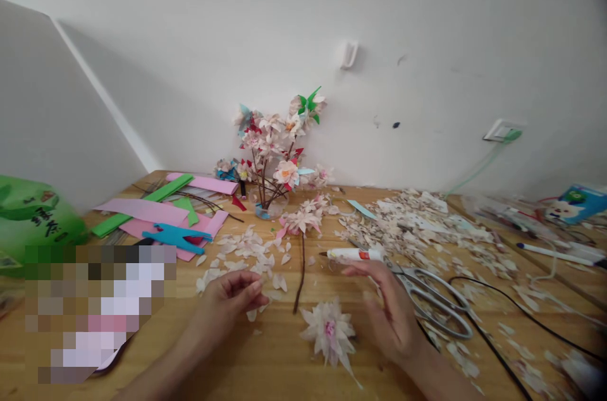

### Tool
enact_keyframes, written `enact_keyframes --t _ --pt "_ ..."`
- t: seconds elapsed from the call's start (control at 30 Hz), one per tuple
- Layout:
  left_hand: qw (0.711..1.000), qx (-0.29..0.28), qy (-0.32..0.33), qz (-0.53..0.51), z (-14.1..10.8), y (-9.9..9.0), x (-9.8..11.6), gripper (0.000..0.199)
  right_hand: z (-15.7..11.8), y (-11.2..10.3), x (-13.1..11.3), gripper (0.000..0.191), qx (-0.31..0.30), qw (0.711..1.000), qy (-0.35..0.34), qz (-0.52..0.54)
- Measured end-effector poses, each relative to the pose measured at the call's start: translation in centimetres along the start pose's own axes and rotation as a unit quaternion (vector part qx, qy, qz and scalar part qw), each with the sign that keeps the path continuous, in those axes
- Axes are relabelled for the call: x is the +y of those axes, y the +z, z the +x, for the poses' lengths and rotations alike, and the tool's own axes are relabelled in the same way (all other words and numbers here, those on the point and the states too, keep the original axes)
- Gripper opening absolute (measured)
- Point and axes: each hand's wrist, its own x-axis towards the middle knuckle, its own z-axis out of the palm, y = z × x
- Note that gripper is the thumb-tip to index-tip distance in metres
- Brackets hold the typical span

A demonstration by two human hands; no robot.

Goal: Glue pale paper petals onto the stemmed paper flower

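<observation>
My left hand [234,301] is closed in a pinch over scattered pale petals [246,246]. A petal shows just under its fingertips; whether it is held, I cannot tell. My right hand [391,309] is open, thumb and fingers apart, close beside a white glue gun [355,255] with a dark tip. Between my hands lies a pale handmade flower [328,331] with a pink centre. Behind it, another flower [303,219] rests on the table with its brown twig stem [300,274] pointing toward me.
Scissors [439,303] and a black cable [505,287] lie at right, near a heap of dried petals [417,217]. A glass vase [268,205] of flower twigs stands at the back. Coloured paper strips [142,208] and a green bag [42,217] are at left.
</observation>
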Motion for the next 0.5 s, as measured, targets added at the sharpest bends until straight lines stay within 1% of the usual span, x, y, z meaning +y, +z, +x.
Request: enact_keyframes --t 0.07,0.13,0.2,0.23,0.27,0.3,0.33,0.37,0.4,0.43,0.5 --pt "1.000 -0.012 -0.009 -0.028 0.2 -0.2 -0.4 0.035 0.0 -1.0 0.1 0.024 0.069 0.997 -0.013 -0.021" --pt "0.999 -0.018 -0.020 -0.037 0.4 -0.6 -0.4 0.039 0.1 -2.1 0.6 0.020 0.180 0.983 0.011 -0.030" --pt "0.999 -0.011 -0.038 -0.025 0.3 -1.1 0.3 0.042 0.3 -3.2 1.5 0.023 0.299 0.951 0.073 -0.022" --pt "0.999 -0.006 -0.043 -0.014 0.1 -1.3 1.0 0.043 0.5 -3.7 2.2 0.024 0.345 0.931 0.118 -0.004" --pt "0.999 0.000 -0.045 -0.001 -0.2 -1.6 1.8 0.042 0.8 -4.2 3.0 0.026 0.377 0.910 0.168 0.018" --pt "0.999 0.002 -0.034 0.014 -0.7 -1.9 2.7 0.040 1.0 -4.6 3.8 0.027 0.394 0.891 0.220 0.049" --pt "0.999 0.012 -0.015 0.028 -1.2 -2.3 3.6 0.038 1.2 -4.9 4.7 0.030 0.395 0.874 0.269 0.085" --pt "0.998 0.030 0.007 0.045 -1.9 -2.8 4.4 0.037 1.4 -5.1 5.6 0.033 0.386 0.865 0.303 0.109" --pt "0.996 0.049 0.026 0.069 -2.7 -3.4 5.0 0.037 1.5 -5.2 6.4 0.036 0.363 0.861 0.331 0.133" --pt "0.991 0.080 0.046 0.097 -3.6 -4.2 5.4 0.038 1.6 -5.1 7.0 0.040 0.335 0.858 0.357 0.157" --pt "0.973 0.138 0.088 0.164 -5.4 -6.1 5.2 0.041 1.5 -4.9 8.0 0.044 0.269 0.852 0.400 0.203"
